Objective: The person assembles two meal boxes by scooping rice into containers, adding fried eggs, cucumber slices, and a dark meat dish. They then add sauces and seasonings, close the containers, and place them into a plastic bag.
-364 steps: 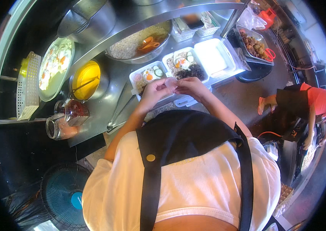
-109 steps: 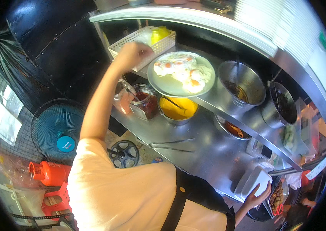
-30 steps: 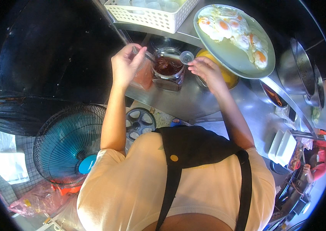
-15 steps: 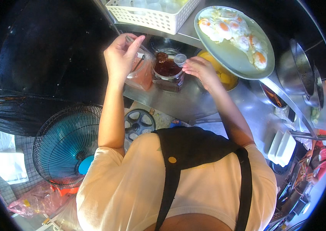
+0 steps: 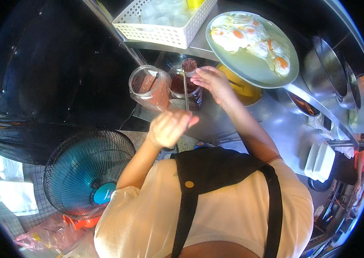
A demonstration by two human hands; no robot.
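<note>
My left hand (image 5: 169,128), slightly blurred, is closed on the handle of a metal spoon (image 5: 186,91) that stands nearly upright in the view. The spoon's top end meets a small clear cup (image 5: 189,65) containing dark red, chunky sauce. My right hand (image 5: 213,84) pinches this cup at its side, over a jar of dark red sauce (image 5: 176,81). Left of that jar is a clear open jar (image 5: 149,91) with pinkish contents and a dark stick-like utensil in it.
Behind the jars, a shelf carries a white perforated basket (image 5: 152,32) of clear plastic cups. A plate of fried eggs (image 5: 276,77) juts out at right, above a container of yellow contents (image 5: 251,92). Metal pots (image 5: 326,71) hang farther right. A fan (image 5: 85,172) stands at lower left.
My left hand has come down and right, swinging the spoon's handle toward me. The cup in my right hand, clear before, now shows dark red sauce and sits slightly farther left.
</note>
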